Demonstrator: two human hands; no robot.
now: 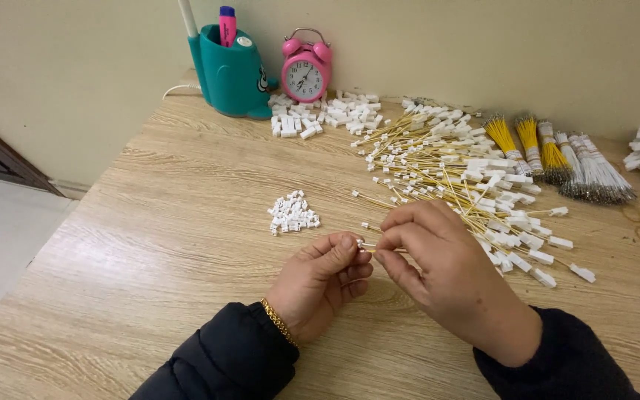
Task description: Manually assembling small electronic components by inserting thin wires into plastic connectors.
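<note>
A tiny white connector point(361, 244) sits pinched between the thumb and forefinger of the left hand point(320, 281), just above the wooden table point(150, 244). The right hand point(438, 270) meets it there, fingertips closed on a thin yellow wire point(388, 250) at the connector. Just left of the hands lies a small heap of white connectors point(292, 212); to the right spreads a large pile of yellow wires with white ends point(468, 178). Beyond it lie bundled yellow wires point(527, 144) and bundled white wires point(590, 170). At the wall stand a pink alarm clock point(306, 68) and a teal pen holder point(231, 70)
</note>
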